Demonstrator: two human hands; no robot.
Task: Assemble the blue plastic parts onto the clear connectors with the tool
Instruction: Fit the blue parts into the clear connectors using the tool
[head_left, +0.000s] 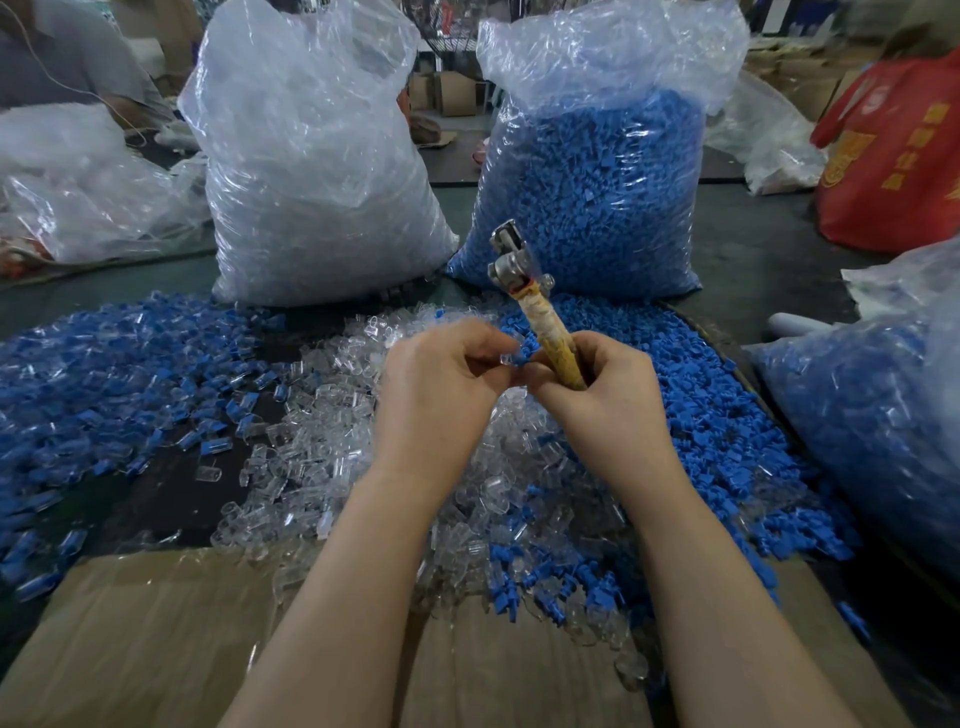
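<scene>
Across the bench (753, 249) lay heaps of blue parts (717, 415) and clear connectors (322, 447), beyond counting. Left hand (441, 379) fingers pinched one clear connector (506, 359); right hand (602, 395) gripped one tape-wrapped, metal-headed tool (540, 312).

The dark table (769, 249) bears loose blue parts (717, 415), clear connectors (322, 441), cardboard (156, 623) (flat) and two bags (311, 182).

Yellow print on red bag (893, 156), too blurred to read

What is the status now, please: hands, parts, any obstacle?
Right hand grips tool. Left hand fingers pinch clear connector. Blue part not clearly seen between hands. Nothing blocking.
</scene>
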